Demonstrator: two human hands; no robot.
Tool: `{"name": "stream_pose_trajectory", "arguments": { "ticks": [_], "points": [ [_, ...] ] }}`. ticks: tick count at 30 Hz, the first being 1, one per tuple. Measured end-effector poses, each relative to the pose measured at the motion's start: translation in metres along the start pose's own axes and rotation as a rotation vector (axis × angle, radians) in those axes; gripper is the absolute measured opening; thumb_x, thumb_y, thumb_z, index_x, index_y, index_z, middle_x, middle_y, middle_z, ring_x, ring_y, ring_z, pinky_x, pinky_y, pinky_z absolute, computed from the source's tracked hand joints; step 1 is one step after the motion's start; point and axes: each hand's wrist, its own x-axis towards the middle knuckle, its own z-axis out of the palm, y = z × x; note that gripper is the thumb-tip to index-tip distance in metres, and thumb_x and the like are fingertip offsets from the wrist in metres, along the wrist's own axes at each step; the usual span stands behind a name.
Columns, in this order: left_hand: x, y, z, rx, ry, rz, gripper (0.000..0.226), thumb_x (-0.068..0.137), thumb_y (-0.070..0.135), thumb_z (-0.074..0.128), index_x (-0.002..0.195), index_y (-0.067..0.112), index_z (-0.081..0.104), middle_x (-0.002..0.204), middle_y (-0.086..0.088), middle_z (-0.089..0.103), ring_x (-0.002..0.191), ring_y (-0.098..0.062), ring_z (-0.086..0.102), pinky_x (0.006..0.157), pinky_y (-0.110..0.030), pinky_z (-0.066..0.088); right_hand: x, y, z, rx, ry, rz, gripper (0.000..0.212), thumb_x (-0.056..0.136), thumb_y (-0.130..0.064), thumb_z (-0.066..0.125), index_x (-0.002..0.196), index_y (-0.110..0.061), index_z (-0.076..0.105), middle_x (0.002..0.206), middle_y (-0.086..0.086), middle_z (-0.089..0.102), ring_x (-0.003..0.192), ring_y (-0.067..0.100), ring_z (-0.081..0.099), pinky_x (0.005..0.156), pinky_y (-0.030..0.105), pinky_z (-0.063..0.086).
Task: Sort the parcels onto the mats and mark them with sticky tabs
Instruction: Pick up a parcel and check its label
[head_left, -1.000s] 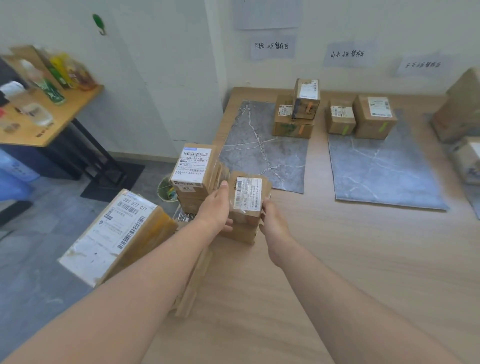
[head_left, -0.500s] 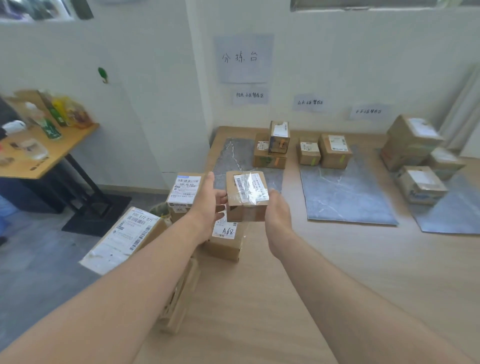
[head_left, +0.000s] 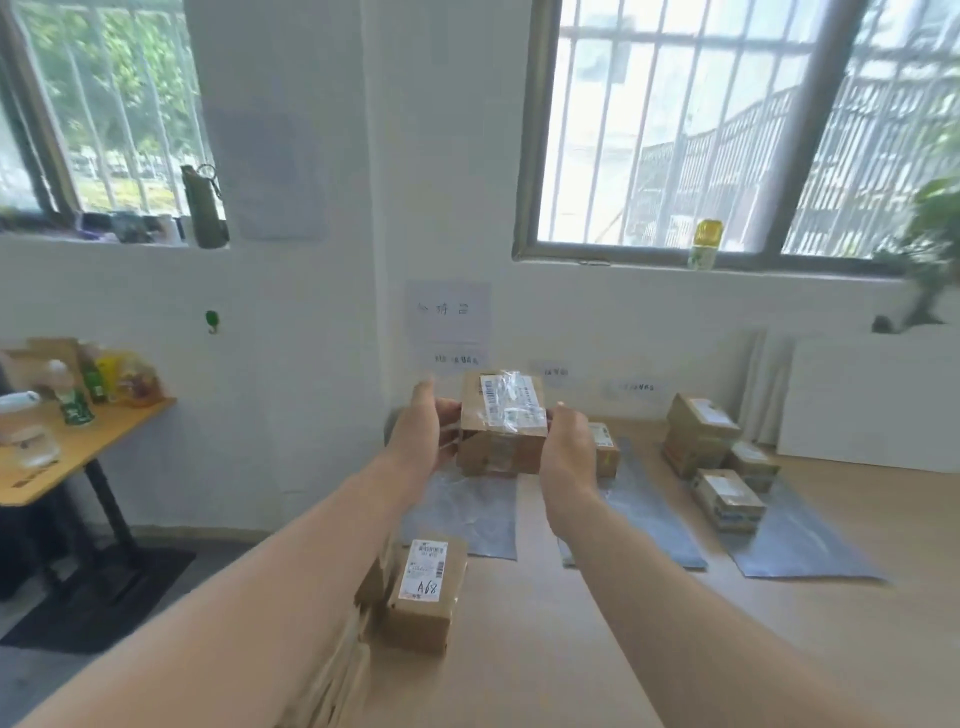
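Observation:
I hold a small brown cardboard parcel (head_left: 501, 428) up in front of me, its white barcode label under shiny tape facing up. My left hand (head_left: 423, 434) grips its left side and my right hand (head_left: 566, 449) its right side. Below, on the wooden table (head_left: 545, 649), lies a parcel marked A68 (head_left: 423, 590). Three grey mats lie farther back: the left mat (head_left: 467, 512), the middle mat (head_left: 641, 512) and the right mat (head_left: 800, 540). Several parcels (head_left: 719, 457) are stacked on the right mat. One parcel (head_left: 605, 449) shows behind my right hand.
Paper signs (head_left: 448, 312) hang on the white wall above the mats. More parcels (head_left: 337, 670) stand at the table's left edge under my left arm. A side table (head_left: 78, 447) with bottles stands at the left. A white board (head_left: 872, 405) leans at the right.
Both hands have lifted the small parcel higher and farther forward. My view has tilted up, so the windows now show and the mats sit lower in the frame.

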Motion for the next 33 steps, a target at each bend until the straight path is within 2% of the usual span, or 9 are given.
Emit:
{"name": "stream_pose_trajectory", "arguments": {
  "ticks": [5, 7, 10, 13, 17, 22, 27, 31, 33],
  "points": [
    [-0.029, 0.021, 0.002, 0.069, -0.101, 0.047, 0.061, 0.100, 0.057, 0.030, 0.093, 0.008, 0.066, 0.093, -0.013, 0.078, 0.094, -0.028, 0.073, 0.095, -0.042, 0.055, -0.026, -0.024, -0.015, -0.015, 0.036, -0.045, 0.041, 0.100, -0.034, 0.034, 0.093, -0.011, 0.067, 0.089, 0.006, 0.069, 0.074, 0.019, 0.056, 0.061, 0.031, 0.039],
    [-0.039, 0.027, 0.003, 0.072, -0.114, 0.063, 0.058, 0.101, 0.057, 0.030, 0.093, 0.010, 0.065, 0.096, -0.014, 0.076, 0.097, -0.032, 0.071, 0.097, -0.046, 0.054, -0.035, -0.028, -0.019, -0.001, 0.004, -0.054, 0.044, 0.098, -0.035, 0.033, 0.098, -0.008, 0.069, 0.093, 0.010, 0.073, 0.072, 0.018, 0.060, 0.058, 0.029, 0.041],
    [-0.052, 0.033, 0.005, 0.051, -0.125, 0.073, 0.055, 0.103, 0.055, 0.030, 0.103, 0.013, 0.065, 0.100, -0.011, 0.070, 0.095, -0.031, 0.069, 0.097, -0.046, 0.053, -0.047, -0.036, -0.020, 0.049, -0.004, -0.074, 0.060, 0.083, -0.046, 0.033, 0.112, -0.002, 0.061, 0.107, 0.023, 0.070, 0.078, 0.024, 0.063, 0.064, 0.036, 0.044],
    [-0.059, 0.035, 0.004, 0.063, -0.184, 0.104, 0.060, 0.105, 0.054, 0.025, 0.103, 0.014, 0.069, 0.099, -0.008, 0.069, 0.098, -0.030, 0.068, 0.099, -0.045, 0.052, -0.053, -0.036, -0.019, 0.056, 0.020, -0.088, 0.057, 0.078, -0.048, 0.033, 0.110, -0.010, 0.061, 0.111, 0.019, 0.069, 0.087, 0.031, 0.066, 0.071, 0.040, 0.049],
    [-0.058, 0.033, 0.007, 0.044, -0.184, 0.108, 0.057, 0.106, 0.052, 0.025, 0.104, 0.014, 0.068, 0.099, -0.008, 0.071, 0.097, -0.029, 0.068, 0.096, -0.044, 0.053, -0.053, -0.033, -0.022, 0.061, 0.019, -0.081, 0.048, 0.088, -0.042, 0.035, 0.111, -0.006, 0.057, 0.112, 0.020, 0.067, 0.090, 0.025, 0.064, 0.074, 0.040, 0.049],
    [-0.049, 0.009, 0.022, 0.043, -0.192, 0.041, 0.056, 0.105, 0.053, 0.027, 0.105, 0.014, 0.067, 0.090, -0.007, 0.074, 0.090, -0.026, 0.070, 0.079, -0.037, 0.054, -0.046, -0.017, -0.038, 0.057, 0.032, -0.061, 0.037, 0.097, -0.032, 0.036, 0.112, -0.002, 0.053, 0.097, 0.013, 0.062, 0.085, 0.022, 0.058, 0.072, 0.037, 0.046],
    [-0.051, -0.016, 0.044, 0.037, -0.163, 0.012, 0.055, 0.106, 0.050, 0.029, 0.101, 0.012, 0.068, 0.088, -0.008, 0.075, 0.086, -0.026, 0.071, 0.077, -0.038, 0.054, -0.033, -0.001, -0.065, 0.062, 0.027, -0.017, 0.036, 0.099, -0.030, 0.036, 0.111, 0.000, 0.051, 0.094, 0.009, 0.062, 0.084, 0.022, 0.060, 0.073, 0.038, 0.048],
    [-0.057, -0.032, 0.074, 0.045, -0.132, 0.005, 0.054, 0.106, 0.049, 0.029, 0.098, 0.012, 0.068, 0.079, -0.005, 0.077, 0.082, -0.024, 0.071, 0.079, -0.037, 0.054, -0.021, 0.010, -0.094, 0.084, 0.001, -0.007, 0.051, 0.084, -0.039, 0.038, 0.111, 0.002, 0.050, 0.092, 0.010, 0.062, 0.083, 0.024, 0.059, 0.073, 0.042, 0.050],
    [-0.064, -0.042, 0.096, 0.055, -0.118, -0.014, 0.055, 0.106, 0.049, 0.029, 0.097, 0.012, 0.068, 0.077, -0.004, 0.077, 0.083, -0.024, 0.071, 0.082, -0.039, 0.055, -0.011, 0.018, -0.118, 0.078, -0.005, 0.009, 0.046, 0.087, -0.038, 0.039, 0.110, 0.000, 0.054, 0.093, 0.012, 0.066, 0.085, 0.025, 0.062, 0.074, 0.044, 0.052]
  ]
}}
